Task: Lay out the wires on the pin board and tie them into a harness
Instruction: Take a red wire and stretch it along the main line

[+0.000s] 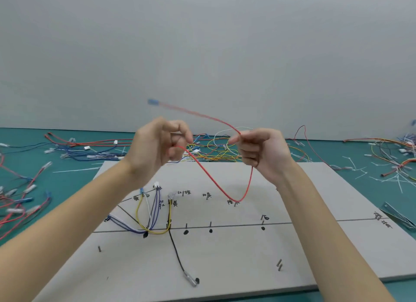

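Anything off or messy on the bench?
Board looks orderly, a few wires routed. The mat around it is messy: loose wires tangled behind the board, cut ties scattered right. Both hands hold a red wire slack above.

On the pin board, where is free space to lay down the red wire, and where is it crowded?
The pin board is bare on its near half, between the black wire and the two pins, and at its right, beyond the right hand. It is crowded at the left, where the yellow wire and purple wires lie. The red wire hangs from both hands.
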Tool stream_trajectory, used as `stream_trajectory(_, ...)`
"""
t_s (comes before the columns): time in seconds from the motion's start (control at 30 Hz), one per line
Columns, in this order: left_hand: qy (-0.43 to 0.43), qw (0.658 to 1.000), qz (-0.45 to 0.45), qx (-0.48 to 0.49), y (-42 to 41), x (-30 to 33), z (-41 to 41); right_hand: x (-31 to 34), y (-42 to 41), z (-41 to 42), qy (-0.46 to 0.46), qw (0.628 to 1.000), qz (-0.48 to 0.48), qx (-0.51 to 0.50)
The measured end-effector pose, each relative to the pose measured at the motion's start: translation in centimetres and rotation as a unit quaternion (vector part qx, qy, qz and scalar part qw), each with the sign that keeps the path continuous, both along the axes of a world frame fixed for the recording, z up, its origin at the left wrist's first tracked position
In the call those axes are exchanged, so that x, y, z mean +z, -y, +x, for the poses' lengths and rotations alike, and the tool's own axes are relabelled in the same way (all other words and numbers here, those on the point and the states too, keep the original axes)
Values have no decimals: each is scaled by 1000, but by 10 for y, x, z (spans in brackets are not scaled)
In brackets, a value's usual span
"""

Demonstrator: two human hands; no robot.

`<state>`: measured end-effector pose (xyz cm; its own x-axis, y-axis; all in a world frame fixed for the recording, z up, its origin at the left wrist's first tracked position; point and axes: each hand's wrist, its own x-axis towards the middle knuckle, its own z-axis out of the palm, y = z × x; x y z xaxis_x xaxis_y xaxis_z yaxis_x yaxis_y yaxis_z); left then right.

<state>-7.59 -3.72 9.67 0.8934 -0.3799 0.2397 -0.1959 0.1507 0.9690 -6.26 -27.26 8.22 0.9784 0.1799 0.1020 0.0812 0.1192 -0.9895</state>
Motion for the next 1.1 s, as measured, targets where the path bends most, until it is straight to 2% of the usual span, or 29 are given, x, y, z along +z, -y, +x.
stream_trajectory(0.13, -138, 988, -31, 64, 6, -17, 1, 3, 11, -10, -21, 999, 13, 26)
stream_trajectory(0.27, -204, 973, -20, 106, 1, -28, 7, 0, 20, -14, -37, 995, 79, 45)
stream_trajectory(0.37, -177, 976, 2, 124, -1, -31, 6, -4, 19, -15, -43, 995, 67, 68)
stream_trajectory(0.43, -143, 979, -13, 142, -2, -30, 6, -6, 17, -15, -51, 993, 66, 86)
stream_trajectory(0.5, -125, 979, -41, 158, -3, -27, 8, -7, 16, -14, -65, 987, 104, 103)
stream_trajectory(0.57, -123, 975, -66, 175, -4, -23, 8, -9, 15, -16, -78, 962, 215, 150)
stream_trajectory(0.63, -134, 966, -104, 193, -5, -19, 6, -13, 15, -18, -76, 904, 370, 198)
stream_trajectory(0.7, -128, 959, -116, 223, -5, -19, 5, -17, 15, -18, -51, 874, 446, 187)
stream_trajectory(0.8, -102, 959, -88, 251, -4, -22, 7, -14, 16, -19, -19, 881, 454, 132)
stream_trajectory(0.93, -84, 968, -50, 230, -8, -29, 6, -3, 23, -17, -9, 876, 481, 44)
stream_trajectory(1.0, -83, 973, -34, 214, -13, -29, 6, 1, 30, -16, -35, 882, 469, 25)
stream_trajectory(1.1, -98, 977, -26, 185, -25, -23, 8, 4, 41, -17, -116, 898, 419, 59)
